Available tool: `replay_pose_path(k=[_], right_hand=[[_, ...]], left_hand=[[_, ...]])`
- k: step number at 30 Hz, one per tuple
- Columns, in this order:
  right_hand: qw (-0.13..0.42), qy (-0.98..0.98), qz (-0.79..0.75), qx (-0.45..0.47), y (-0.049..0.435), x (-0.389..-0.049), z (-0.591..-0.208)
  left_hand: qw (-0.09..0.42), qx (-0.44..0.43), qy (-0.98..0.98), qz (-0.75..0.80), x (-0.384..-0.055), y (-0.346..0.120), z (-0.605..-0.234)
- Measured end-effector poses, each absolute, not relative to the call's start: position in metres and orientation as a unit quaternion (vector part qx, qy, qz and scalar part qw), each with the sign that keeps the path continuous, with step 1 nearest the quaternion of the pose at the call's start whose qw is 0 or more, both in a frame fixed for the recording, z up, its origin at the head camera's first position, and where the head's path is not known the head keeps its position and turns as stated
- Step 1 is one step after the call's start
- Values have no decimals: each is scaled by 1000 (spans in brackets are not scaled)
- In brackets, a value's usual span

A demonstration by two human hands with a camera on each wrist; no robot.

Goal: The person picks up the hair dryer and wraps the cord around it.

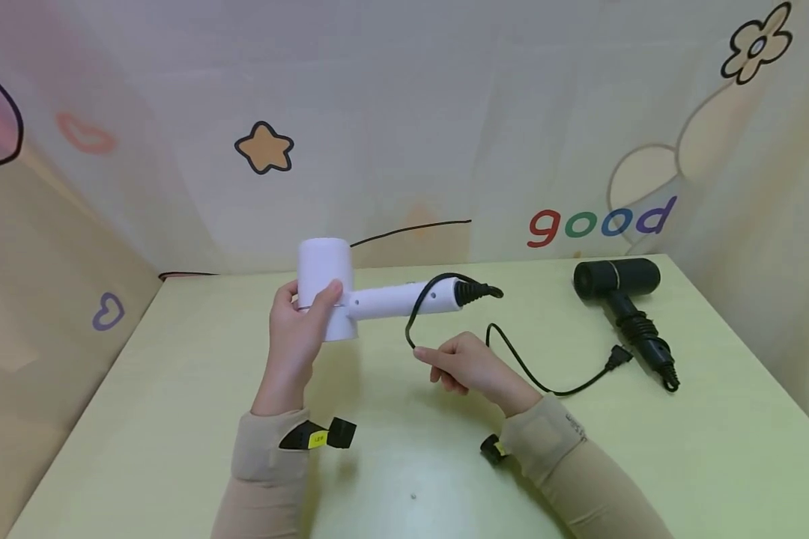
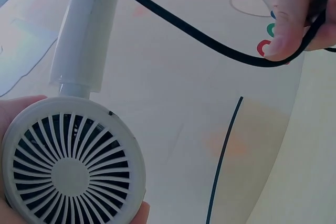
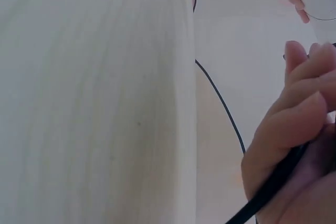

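Observation:
A white hair dryer (image 1: 394,301) is held up above the table, its handle pointing right. My left hand (image 1: 293,340) grips it round the barrel, thumb in front. In the left wrist view the dryer's round slotted grille (image 2: 71,177) faces the camera. From the handle's end a black power cord (image 1: 410,322) loops over the handle and down to my right hand (image 1: 468,367), which pinches it between thumb and fingers. The rest of the cord trails right past the hand, ending in a plug (image 1: 619,357) on the table. In the right wrist view the cord (image 3: 273,184) crosses the palm.
On the right of the pale table (image 1: 175,419) lies a black hair dryer (image 1: 616,278), its own cord wound round the handle, close to the plug. A patterned cloth backdrop (image 1: 404,135) stands behind and at both sides.

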State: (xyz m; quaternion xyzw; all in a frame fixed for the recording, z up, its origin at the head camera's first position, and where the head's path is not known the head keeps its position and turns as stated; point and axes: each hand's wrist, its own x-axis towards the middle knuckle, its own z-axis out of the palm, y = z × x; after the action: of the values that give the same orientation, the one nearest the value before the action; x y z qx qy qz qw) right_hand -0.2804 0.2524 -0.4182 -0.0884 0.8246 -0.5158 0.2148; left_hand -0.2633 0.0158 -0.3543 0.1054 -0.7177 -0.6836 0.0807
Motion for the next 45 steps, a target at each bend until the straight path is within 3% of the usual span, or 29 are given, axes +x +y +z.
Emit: replay_pose_path(k=[11, 18, 29, 45], right_hand=[[213, 825, -515, -94, 267, -290, -409], [137, 834, -525, -101, 279, -300, -393], [63, 844, -527, -77, 278, -304, -379], [22, 834, -543, -93, 290, -289, -352]], left_hand=[[61, 74, -736, -670, -258, 10, -357], [45, 64, -745, -663, -252, 6, -358], [9, 27, -786, -618, -253, 5, -360], [9, 23, -837, -546, -265, 7, -369]])
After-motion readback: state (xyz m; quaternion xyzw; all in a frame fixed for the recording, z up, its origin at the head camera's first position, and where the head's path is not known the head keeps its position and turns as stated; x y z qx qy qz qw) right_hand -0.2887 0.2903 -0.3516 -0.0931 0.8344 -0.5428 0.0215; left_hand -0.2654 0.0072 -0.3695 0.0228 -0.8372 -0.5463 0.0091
